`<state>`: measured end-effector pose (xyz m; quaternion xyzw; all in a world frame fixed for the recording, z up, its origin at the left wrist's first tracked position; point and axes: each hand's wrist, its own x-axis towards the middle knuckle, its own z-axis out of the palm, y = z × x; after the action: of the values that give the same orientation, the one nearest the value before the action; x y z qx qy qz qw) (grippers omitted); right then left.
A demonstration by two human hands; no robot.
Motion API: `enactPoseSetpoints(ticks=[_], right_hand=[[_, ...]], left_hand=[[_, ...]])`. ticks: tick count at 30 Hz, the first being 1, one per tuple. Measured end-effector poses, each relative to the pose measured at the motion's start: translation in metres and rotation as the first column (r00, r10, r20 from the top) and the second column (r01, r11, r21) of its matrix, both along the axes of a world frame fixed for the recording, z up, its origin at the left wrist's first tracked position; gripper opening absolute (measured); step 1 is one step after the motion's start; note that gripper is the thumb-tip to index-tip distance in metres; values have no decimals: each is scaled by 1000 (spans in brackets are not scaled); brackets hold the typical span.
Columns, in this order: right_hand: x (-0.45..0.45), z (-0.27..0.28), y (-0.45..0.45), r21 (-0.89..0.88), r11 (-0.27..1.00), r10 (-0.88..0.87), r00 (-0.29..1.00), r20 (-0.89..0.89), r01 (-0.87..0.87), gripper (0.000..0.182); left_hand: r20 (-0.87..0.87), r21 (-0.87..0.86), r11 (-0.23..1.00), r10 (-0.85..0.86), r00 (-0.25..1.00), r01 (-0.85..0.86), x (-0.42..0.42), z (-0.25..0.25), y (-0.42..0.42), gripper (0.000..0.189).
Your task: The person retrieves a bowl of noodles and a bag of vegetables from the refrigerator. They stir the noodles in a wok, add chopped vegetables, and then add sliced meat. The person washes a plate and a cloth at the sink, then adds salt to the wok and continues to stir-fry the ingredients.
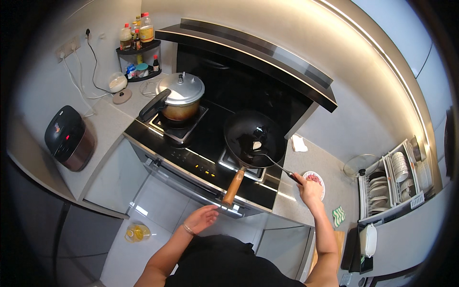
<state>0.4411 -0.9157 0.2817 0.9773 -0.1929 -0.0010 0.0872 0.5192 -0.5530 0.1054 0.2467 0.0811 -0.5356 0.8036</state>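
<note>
A black wok (247, 125) sits on the right burner, its wooden handle (235, 186) pointing towards me. Inside it is a small pale piece of food (256, 145), possibly fat, on a glossy bottom. My right hand (310, 191) grips a metal cooking utensil (274, 163) by its black handle; its head rests in the wok beside the pale piece. Partly hidden under that hand, a white plate (323, 194) on the counter holds pinkish raw meat (313, 178). My left hand (202, 219), empty with loosely curled fingers, hovers just below the end of the wok handle.
A pressure cooker (181, 95) occupies the left burner, its black handle jutting left. The range hood (251, 53) overhangs the back. A rice cooker (70, 138) is at left, a dish rack (389, 183) at right. An oil jug (137, 233) stands on the floor.
</note>
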Motion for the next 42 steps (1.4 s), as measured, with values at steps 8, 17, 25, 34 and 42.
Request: enactPoseSetpoints(ticks=[8,17,25,34,42], right_hand=[[13,-16,-13,-24,1000,-15,992,122,18,42],[29,-23,8,47,989,135,985,111,-141,40],[54,-25,11,79,995,45,988,150,-57,38],[33,-9,5,97,989,106,990,90,-115,40],[31,6,-9,68,997,34,992,122,-42,42]], left_hand=[[-77,49,994,106,991,-102,-13,-16,29,26],[-112,51,986,164,980,-159,-20,-32,32,23],[-134,85,982,181,974,-171,-24,-29,34,20],[-162,109,975,210,964,-194,-30,-43,32,17],[-160,92,968,245,956,-233,-26,-50,38,15]])
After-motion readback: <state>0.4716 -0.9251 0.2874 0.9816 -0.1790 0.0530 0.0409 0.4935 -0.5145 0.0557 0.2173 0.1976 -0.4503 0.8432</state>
